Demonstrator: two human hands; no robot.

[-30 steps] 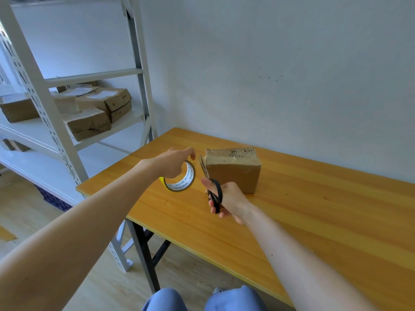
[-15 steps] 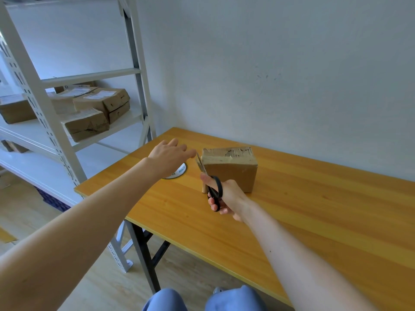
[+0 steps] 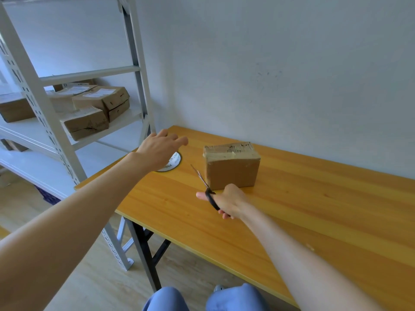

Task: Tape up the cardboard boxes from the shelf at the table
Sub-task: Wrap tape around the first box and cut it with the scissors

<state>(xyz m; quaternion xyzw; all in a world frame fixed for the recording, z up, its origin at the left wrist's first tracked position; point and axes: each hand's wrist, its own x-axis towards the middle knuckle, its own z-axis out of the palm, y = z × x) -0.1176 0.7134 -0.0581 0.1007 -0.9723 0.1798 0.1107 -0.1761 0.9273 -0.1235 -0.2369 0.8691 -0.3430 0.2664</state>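
Observation:
A small cardboard box (image 3: 232, 169) with tape across its top stands on the wooden table (image 3: 292, 212) near the wall. A roll of tape (image 3: 173, 162) lies flat on the table to its left, partly hidden under my left hand (image 3: 160, 149), which hovers over it with fingers spread and holds nothing. My right hand (image 3: 225, 202) grips black-handled scissors (image 3: 205, 187) just in front of the box, blades pointing up and left. Several more cardboard boxes (image 3: 101, 104) sit on the white metal shelf (image 3: 40, 113) at the left.
The table stands against a pale wall, its left corner close to the shelf upright. Black table legs (image 3: 146, 250) and a wooden floor show below. My knees in blue trousers (image 3: 202, 297) are at the bottom edge.
My left hand set the tape roll down flat on the table and let go of it, lifting away with fingers spread. My right hand drew the scissors back from the box.

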